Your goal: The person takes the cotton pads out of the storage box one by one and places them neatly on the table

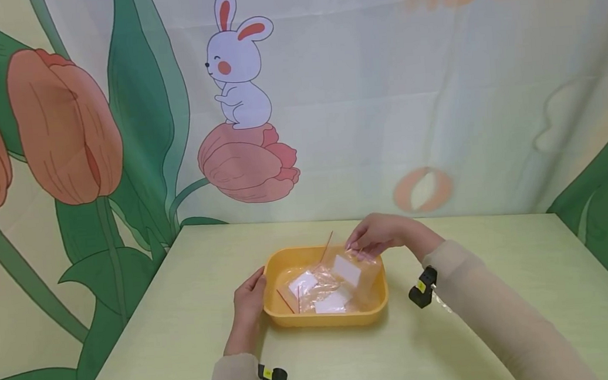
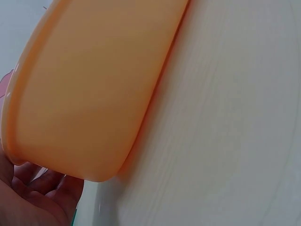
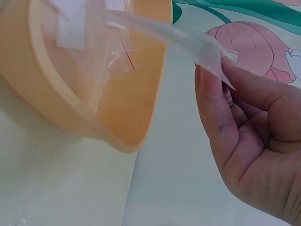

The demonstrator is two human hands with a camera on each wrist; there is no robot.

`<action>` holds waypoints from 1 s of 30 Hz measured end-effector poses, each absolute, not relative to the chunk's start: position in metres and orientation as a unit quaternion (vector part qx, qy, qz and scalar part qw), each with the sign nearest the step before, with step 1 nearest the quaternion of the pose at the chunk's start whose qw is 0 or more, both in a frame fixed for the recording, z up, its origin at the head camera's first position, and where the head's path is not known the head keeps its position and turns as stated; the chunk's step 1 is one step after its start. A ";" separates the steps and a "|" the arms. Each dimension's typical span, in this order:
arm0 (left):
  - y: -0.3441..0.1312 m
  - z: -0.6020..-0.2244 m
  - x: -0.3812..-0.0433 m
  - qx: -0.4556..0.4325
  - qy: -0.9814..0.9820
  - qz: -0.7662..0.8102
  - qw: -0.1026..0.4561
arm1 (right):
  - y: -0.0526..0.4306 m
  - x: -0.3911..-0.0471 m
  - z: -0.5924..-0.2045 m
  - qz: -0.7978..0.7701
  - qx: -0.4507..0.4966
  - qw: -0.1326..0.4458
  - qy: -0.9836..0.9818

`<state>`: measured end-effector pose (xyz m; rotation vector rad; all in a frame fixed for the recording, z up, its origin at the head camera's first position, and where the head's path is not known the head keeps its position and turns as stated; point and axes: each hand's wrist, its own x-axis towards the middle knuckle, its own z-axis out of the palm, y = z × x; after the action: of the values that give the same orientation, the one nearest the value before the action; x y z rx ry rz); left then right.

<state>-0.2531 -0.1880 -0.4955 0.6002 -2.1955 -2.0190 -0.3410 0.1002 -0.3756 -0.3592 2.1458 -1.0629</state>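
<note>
A shallow yellow plastic tray (image 1: 324, 320) stands on the table with several clear zip bags (image 1: 304, 285) in it; they have red seal lines and white inserts. My left hand (image 1: 249, 300) grips the tray's left end, the thumb at the rim and the fingers along the outer wall (image 2: 94, 94). Above the right end of the tray, my right hand (image 1: 381, 233) pinches one zip bag (image 1: 347, 270) by its edge between thumb and fingers. In the right wrist view that bag (image 3: 188, 44) stretches from the fingertips towards the tray. Its lower part overlaps the other bags.
The pale table (image 1: 187, 339) runs back to a printed curtain (image 1: 341, 122) with tulips and a rabbit. A black wrist camera (image 1: 424, 287) sits on the right sleeve, another camera (image 1: 273, 378) on the left.
</note>
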 end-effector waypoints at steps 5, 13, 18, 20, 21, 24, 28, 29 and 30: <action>-0.189 -0.495 -0.252 0.196 -0.719 -0.665 0.050 | 0.113 -0.341 -0.372 -0.413 -0.147 0.347 0.829; -0.189 -0.498 -0.252 0.190 -0.720 -0.665 0.049 | 0.135 -0.338 -0.367 -0.411 -0.144 0.334 0.836; -0.191 -0.497 -0.252 0.189 -0.719 -0.667 0.044 | 0.148 -0.332 -0.364 -0.423 -0.134 0.331 0.833; -0.191 -0.497 -0.252 0.187 -0.719 -0.668 0.044 | 0.153 -0.329 -0.363 -0.426 -0.131 0.328 0.833; -0.191 -0.497 -0.252 0.186 -0.720 -0.667 0.045 | 0.155 -0.328 -0.363 -0.427 -0.129 0.327 0.833; -0.191 -0.497 -0.252 0.186 -0.720 -0.667 0.046 | 0.163 -0.324 -0.362 -0.435 -0.131 0.324 0.830; -0.190 -0.497 -0.252 0.186 -0.719 -0.668 0.046 | 0.173 -0.320 -0.365 -0.452 -0.132 0.324 0.820; -0.190 -0.497 -0.251 0.186 -0.718 -0.669 0.046 | 0.175 -0.319 -0.366 -0.458 -0.130 0.325 0.818; -0.190 -0.497 -0.251 0.185 -0.718 -0.669 0.046 | 0.177 -0.318 -0.367 -0.462 -0.129 0.325 0.815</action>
<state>-0.2514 -0.1898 -0.4968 0.5659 -2.1913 -2.0432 -0.3178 0.1775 -0.3671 -0.3392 2.1376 -1.2120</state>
